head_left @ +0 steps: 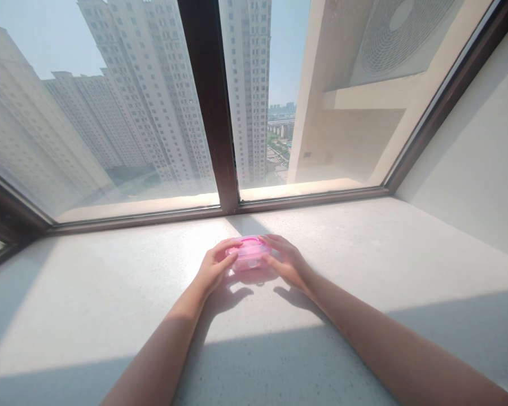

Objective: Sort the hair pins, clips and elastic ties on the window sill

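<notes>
A small pink plastic box [249, 255] with a snap-on lid sits on the pale stone windowsill [110, 293], near the middle and close to the window frame. My left hand [215, 266] grips its left side with curled fingers. My right hand [285, 260] grips its right side, fingers laid over the lid's edge. Both forearms reach in from the bottom of the view. The box's contents are hidden.
A dark window frame [209, 107] with a central post runs along the sill's far edge, with tall apartment towers and an outdoor fan unit [400, 34] beyond the glass. A white wall [478, 152] bounds the sill on the right. Sunlight and shadow bands cross the sill.
</notes>
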Demonstrator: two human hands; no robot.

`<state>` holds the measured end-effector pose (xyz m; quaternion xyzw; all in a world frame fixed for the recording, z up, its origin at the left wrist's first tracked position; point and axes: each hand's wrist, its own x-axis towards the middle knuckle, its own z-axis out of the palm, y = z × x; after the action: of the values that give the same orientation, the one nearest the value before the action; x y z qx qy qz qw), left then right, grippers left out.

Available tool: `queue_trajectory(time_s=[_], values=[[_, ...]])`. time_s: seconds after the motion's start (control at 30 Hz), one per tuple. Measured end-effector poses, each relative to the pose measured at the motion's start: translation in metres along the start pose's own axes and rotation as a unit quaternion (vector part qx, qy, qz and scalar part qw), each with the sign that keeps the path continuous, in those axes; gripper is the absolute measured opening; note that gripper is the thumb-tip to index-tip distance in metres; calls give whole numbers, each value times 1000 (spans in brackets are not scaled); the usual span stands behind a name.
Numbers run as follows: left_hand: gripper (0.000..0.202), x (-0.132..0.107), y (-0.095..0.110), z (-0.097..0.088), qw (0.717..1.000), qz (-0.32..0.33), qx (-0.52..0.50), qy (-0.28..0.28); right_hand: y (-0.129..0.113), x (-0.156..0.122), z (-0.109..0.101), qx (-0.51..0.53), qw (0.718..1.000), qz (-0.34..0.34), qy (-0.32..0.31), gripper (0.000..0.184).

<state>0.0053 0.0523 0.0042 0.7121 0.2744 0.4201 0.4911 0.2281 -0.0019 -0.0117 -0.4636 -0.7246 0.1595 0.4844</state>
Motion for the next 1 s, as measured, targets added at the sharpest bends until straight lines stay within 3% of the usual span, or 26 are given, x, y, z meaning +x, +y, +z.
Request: queue_trajectory(time_s=[0.1,0.23,0.47,0.57,0.83,1.0], values=[[21,0,4,5,1000,-4,20,12,1,-1,2,-18,999,15,42,32],[24,-1,10,12,999,-13,42,-22,-3,-3,2,-20,996,-12,82,27],[29,0,11,15,996,3,60,-70,-7,-6,3,26,998,-31,-44,45],[28,1,8,15,996,1,57,-68,-6,-7,6,31,998,-13,-44,55],[28,-1,10,17,997,-17,30,-72,-13,-6,7,32,998,10,-45,64],[26,-2,12,18,997,-23,23,-73,-15,-5,6,19,998,8,-60,58]])
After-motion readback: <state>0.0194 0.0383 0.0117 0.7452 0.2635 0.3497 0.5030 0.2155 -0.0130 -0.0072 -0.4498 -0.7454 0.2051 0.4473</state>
